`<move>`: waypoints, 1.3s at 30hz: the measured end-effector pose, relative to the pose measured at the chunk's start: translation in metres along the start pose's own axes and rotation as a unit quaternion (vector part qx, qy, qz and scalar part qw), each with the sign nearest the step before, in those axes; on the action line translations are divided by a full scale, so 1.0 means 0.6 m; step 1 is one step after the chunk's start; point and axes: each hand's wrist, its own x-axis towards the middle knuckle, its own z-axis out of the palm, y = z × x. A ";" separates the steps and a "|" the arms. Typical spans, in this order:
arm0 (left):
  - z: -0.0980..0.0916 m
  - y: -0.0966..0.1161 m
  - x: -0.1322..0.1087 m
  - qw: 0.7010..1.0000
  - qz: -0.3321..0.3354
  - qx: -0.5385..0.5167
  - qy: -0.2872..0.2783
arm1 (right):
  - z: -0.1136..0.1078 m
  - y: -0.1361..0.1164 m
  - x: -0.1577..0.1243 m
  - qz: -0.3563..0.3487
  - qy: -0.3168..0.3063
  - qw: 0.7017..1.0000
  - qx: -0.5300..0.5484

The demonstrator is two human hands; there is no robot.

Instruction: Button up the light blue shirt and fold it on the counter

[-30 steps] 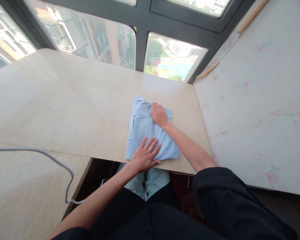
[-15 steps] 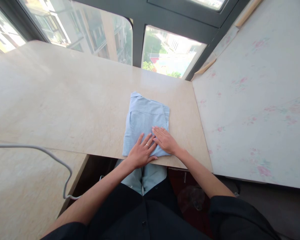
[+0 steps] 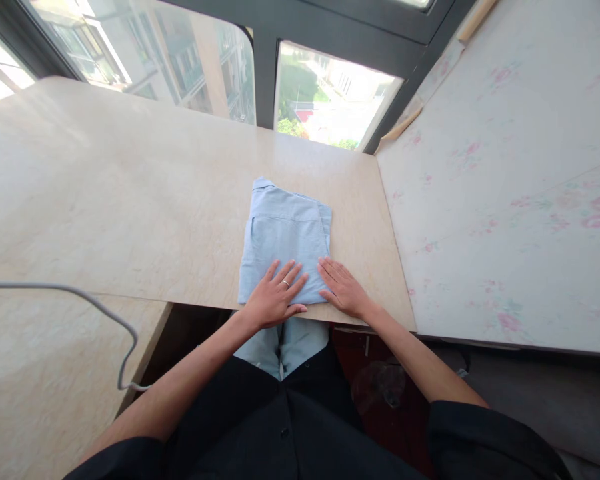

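A light blue shirt (image 3: 287,230), folded into a compact, roughly rectangular bundle, lies on the pale countertop (image 3: 170,220) close to its front edge. Its collar corner points toward the window. My left hand (image 3: 276,293), a ring on one finger, rests flat on the near part of the cloth with fingers spread. Over the shirt's near right corner, my right hand (image 3: 344,288) lies flat with its fingers stretched out, touching the right edge. Neither hand grips the fabric.
A grey cable (image 3: 100,307) loops over the lower counter section on the left. Beyond the countertop is a grey-framed window (image 3: 265,73). On the right stands a wall with flowered paper (image 3: 480,220), torn near the window frame.
My right hand has slid right, away from my left hand, to the shirt's right edge. My left hand stays on the near part. The whole view has shifted slightly.
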 end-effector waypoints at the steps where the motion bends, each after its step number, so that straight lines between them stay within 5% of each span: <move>1: -0.003 -0.001 -0.004 1.000 -0.002 -0.002 0.000 | -0.001 0.000 -0.002 0.002 0.001 1.000 0.004; 8: -0.022 -0.022 -0.068 0.997 -0.068 -0.004 0.043 | -0.004 0.006 -0.017 0.012 0.003 1.000 0.021; 18: -0.019 -0.043 -0.180 0.981 -0.189 -0.042 0.028 | -0.009 0.009 -0.017 0.019 -0.002 0.998 0.062; 21: -0.028 -0.042 -0.181 0.961 -0.245 -0.116 0.049 | -0.016 0.004 -0.014 0.047 0.004 0.991 0.123; 24: -0.040 -0.034 -0.172 0.909 -0.329 -0.242 0.086 | -0.021 -0.005 -0.014 0.130 0.038 0.971 0.200; 27: -0.044 -0.030 -0.160 0.847 -0.371 -0.364 0.109 | -0.021 -0.014 -0.015 0.228 0.075 0.930 0.279; 29: -0.043 -0.031 -0.152 0.833 -0.384 -0.382 0.110 | -0.023 -0.017 -0.015 0.287 0.083 0.890 0.344; 34: -0.049 -0.030 -0.127 0.865 -0.411 -0.277 0.082 | -0.047 -0.025 -0.005 0.397 0.091 0.749 0.524; 39: -0.048 -0.015 -0.115 0.880 -0.425 -0.200 0.074 | -0.078 -0.035 0.012 0.391 0.045 0.637 0.663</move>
